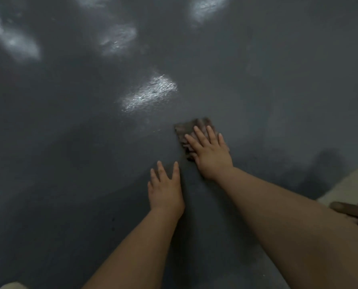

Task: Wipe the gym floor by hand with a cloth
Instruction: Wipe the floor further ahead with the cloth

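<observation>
Head view first — my right hand [210, 152] lies flat with fingers straight and spread, pressing a brownish cloth [191, 130] onto the dark grey floor [69, 163]. Just beside it my left hand [165, 187] rests flat on the floor, fingers straight, holding nothing — pale glare patches [149, 93] shine beyond.

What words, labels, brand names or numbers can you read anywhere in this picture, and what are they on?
None: no writing shows anywhere in this view.
The floor is plain dark grey, with only bright glare patches.
The cloth under the right hand shows no label or print.
The left hand rests flat on bare floor.
</observation>
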The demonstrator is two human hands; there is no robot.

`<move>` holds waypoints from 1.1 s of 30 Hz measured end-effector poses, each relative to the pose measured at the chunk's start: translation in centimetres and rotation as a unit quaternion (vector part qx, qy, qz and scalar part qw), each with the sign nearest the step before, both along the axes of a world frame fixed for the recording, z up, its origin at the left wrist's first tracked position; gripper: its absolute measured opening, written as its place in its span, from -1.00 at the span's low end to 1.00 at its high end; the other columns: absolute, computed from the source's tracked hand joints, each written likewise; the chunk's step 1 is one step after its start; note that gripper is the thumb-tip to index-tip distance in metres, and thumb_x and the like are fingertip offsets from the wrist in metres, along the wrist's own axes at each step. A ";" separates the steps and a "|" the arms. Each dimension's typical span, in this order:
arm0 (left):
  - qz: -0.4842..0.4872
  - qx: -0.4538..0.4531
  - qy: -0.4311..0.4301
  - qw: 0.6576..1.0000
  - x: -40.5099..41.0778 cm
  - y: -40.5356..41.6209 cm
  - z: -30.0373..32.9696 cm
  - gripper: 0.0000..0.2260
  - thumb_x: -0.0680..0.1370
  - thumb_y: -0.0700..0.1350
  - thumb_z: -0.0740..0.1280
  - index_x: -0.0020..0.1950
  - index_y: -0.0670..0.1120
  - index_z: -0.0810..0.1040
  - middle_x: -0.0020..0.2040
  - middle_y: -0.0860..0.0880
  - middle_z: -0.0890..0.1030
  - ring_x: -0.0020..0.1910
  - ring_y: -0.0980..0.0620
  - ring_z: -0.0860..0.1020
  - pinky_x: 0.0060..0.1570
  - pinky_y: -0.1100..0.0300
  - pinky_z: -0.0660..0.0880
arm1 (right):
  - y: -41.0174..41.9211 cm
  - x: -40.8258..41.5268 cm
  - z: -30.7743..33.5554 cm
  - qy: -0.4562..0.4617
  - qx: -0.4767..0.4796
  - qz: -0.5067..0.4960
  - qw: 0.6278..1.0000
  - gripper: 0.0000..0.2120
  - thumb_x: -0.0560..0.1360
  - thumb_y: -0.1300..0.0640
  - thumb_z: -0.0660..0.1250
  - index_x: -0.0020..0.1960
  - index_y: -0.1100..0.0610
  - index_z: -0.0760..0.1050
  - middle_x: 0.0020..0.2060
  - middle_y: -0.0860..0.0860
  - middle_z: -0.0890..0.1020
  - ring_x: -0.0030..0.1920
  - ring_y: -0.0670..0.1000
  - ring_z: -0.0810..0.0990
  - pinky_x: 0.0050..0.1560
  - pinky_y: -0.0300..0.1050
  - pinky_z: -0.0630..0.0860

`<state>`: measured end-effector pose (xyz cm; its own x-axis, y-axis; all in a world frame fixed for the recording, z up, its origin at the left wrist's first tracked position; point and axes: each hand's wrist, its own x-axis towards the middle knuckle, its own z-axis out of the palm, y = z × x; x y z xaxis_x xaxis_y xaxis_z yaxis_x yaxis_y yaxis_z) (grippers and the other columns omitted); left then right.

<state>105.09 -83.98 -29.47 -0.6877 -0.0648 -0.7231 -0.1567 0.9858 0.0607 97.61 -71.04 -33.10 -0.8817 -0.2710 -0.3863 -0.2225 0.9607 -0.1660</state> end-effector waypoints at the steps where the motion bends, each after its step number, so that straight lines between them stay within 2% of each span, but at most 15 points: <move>1: -0.001 -0.002 -0.012 1.000 -0.1 0.4 -0.1 -0.10 0.52 -0.10 0.37 0.54 0.05 -0.31 0.51 -0.24 -0.33 0.51 -0.28 -0.20 0.47 -0.05 0.05 | 1.5 -0.4 -0.1 -0.001 0.005 -0.023 1.000 -0.47 0.63 -0.08 0.01 0.53 -0.17 -0.11 0.54 -0.09 -0.16 0.53 0.10 -0.24 0.47 0.10 -0.23; 6: -0.008 -0.003 -0.053 0.999 -0.9 1.2 -0.1 -0.03 0.49 -0.17 0.42 0.53 -0.03 -0.34 0.45 -0.34 -0.41 0.46 -0.40 -0.23 0.42 -0.17 0.09 | 8.4 -0.8 -0.4 0.011 0.020 -0.204 0.979 -0.49 0.63 -0.06 0.00 0.54 -0.15 -0.07 0.55 -0.07 -0.12 0.53 0.12 -0.20 0.49 0.12 -0.19; 8: -0.010 -0.006 -0.062 0.998 -1.3 1.5 0.0 0.01 0.46 -0.16 0.46 0.53 -0.05 -0.33 0.44 -0.36 -0.40 0.46 -0.42 -0.22 0.41 -0.19 0.11 | 8.7 -0.3 -0.5 0.015 0.012 -0.281 0.959 -0.49 0.64 -0.04 0.00 0.54 -0.14 -0.07 0.55 -0.05 -0.12 0.53 0.15 -0.19 0.48 0.16 -0.19; 10: -0.012 -0.007 -0.070 0.997 -1.5 1.5 0.0 0.06 0.42 -0.13 0.50 0.53 -0.06 -0.33 0.44 -0.37 -0.40 0.46 -0.43 -0.20 0.40 -0.21 0.12 | 7.1 0.8 -0.5 0.008 0.009 -0.304 0.953 -0.48 0.64 -0.02 0.01 0.55 -0.12 -0.09 0.55 -0.02 -0.15 0.52 0.19 -0.22 0.46 0.19 -0.21; 12: -0.009 -0.003 -0.072 0.997 -1.8 1.5 0.0 0.07 0.41 -0.12 0.51 0.53 -0.04 -0.32 0.44 -0.35 -0.40 0.46 -0.42 -0.21 0.40 -0.20 0.13 | 5.2 2.3 -0.4 0.018 -0.005 -0.255 0.967 -0.46 0.63 -0.01 0.03 0.55 -0.11 -0.08 0.55 0.00 -0.14 0.52 0.22 -0.23 0.46 0.20 -0.23; 16: -0.007 0.003 -0.071 0.997 -1.9 1.1 -0.2 0.09 0.39 -0.09 0.53 0.54 -0.01 -0.31 0.45 -0.32 -0.40 0.47 -0.40 -0.21 0.41 -0.19 0.15 | 5.2 4.1 -0.4 0.012 -0.024 -0.068 0.997 -0.47 0.62 -0.04 0.04 0.54 -0.14 -0.06 0.55 -0.02 -0.13 0.52 0.19 -0.24 0.46 0.15 -0.26; 18: -0.009 0.007 -0.070 0.997 -2.0 1.0 -0.2 0.09 0.38 -0.07 0.53 0.53 0.00 -0.31 0.45 -0.31 -0.40 0.47 -0.40 -0.22 0.41 -0.19 0.16 | 6.8 3.6 -0.5 0.015 -0.014 -0.027 0.999 -0.47 0.62 -0.05 0.06 0.53 -0.16 -0.05 0.55 -0.05 -0.12 0.53 0.15 -0.21 0.47 0.11 -0.24; 19: -0.010 0.008 -0.070 0.997 -2.0 0.9 -0.2 0.09 0.39 -0.07 0.53 0.53 0.00 -0.32 0.45 -0.31 -0.40 0.47 -0.40 -0.22 0.41 -0.19 0.17 | 7.7 3.4 -0.6 0.017 -0.008 -0.037 0.999 -0.47 0.62 -0.05 0.07 0.53 -0.17 -0.04 0.55 -0.06 -0.11 0.53 0.13 -0.19 0.47 0.09 -0.22; 23: -0.011 0.014 -0.067 0.998 -1.9 0.7 -0.4 0.10 0.38 -0.06 0.53 0.53 -0.01 -0.31 0.45 -0.31 -0.41 0.47 -0.40 -0.23 0.41 -0.21 0.16 | 11.0 3.8 -0.7 0.036 0.011 -0.234 0.971 -0.48 0.62 -0.03 0.06 0.54 -0.14 -0.01 0.55 -0.05 -0.07 0.54 0.13 -0.16 0.48 0.09 -0.17; 26: -0.011 0.011 -0.059 0.998 -1.8 0.9 -0.5 0.11 0.37 -0.06 0.54 0.54 -0.01 -0.31 0.45 -0.31 -0.40 0.47 -0.40 -0.23 0.41 -0.21 0.17 | 11.8 5.4 -0.8 0.051 0.014 -0.395 0.917 -0.49 0.62 -0.02 0.06 0.54 -0.09 0.03 0.55 -0.02 -0.04 0.53 0.16 -0.12 0.48 0.16 -0.14; 28: -0.009 0.013 -0.055 0.998 -1.8 0.9 -0.6 0.10 0.37 -0.08 0.54 0.54 -0.01 -0.30 0.45 -0.31 -0.40 0.46 -0.40 -0.23 0.41 -0.23 0.17 | 10.5 6.4 -1.2 0.049 0.010 -0.461 0.886 -0.49 0.62 0.00 0.07 0.54 -0.07 0.05 0.55 0.00 -0.02 0.53 0.19 -0.12 0.46 0.20 -0.13; 30: -0.003 0.015 -0.052 0.999 -1.8 0.9 -0.6 0.10 0.37 -0.10 0.54 0.54 -0.01 -0.28 0.46 -0.31 -0.40 0.46 -0.40 -0.24 0.41 -0.23 0.16 | 8.3 7.3 -1.4 0.051 -0.002 -0.450 0.892 -0.49 0.61 0.02 0.08 0.53 -0.05 0.09 0.54 0.04 0.03 0.52 0.25 -0.09 0.45 0.25 -0.13; 31: -0.002 0.016 -0.052 0.999 -1.8 0.9 -0.6 0.09 0.37 -0.10 0.54 0.54 0.00 -0.28 0.46 -0.30 -0.40 0.47 -0.39 -0.24 0.41 -0.23 0.16 | 7.1 7.9 -1.4 0.052 -0.007 -0.413 0.909 -0.50 0.59 0.03 0.09 0.52 -0.03 0.15 0.53 0.07 0.09 0.51 0.28 -0.03 0.44 0.28 -0.09; 33: -0.004 0.017 -0.052 0.998 -1.8 0.9 -0.6 0.10 0.37 -0.10 0.54 0.54 0.00 -0.28 0.46 -0.30 -0.40 0.47 -0.39 -0.24 0.41 -0.23 0.16 | 5.9 9.0 -1.5 0.067 -0.002 -0.286 0.956 -0.48 0.48 -0.01 0.15 0.44 -0.01 0.34 0.46 0.10 0.31 0.44 0.33 0.21 0.37 0.34 0.13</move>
<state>103.27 -83.10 -30.05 -0.6090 -0.0345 -0.7924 -0.1568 0.9846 0.0777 106.62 -65.18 -34.64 -0.9272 0.2695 -0.2599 0.3203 0.9305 -0.1778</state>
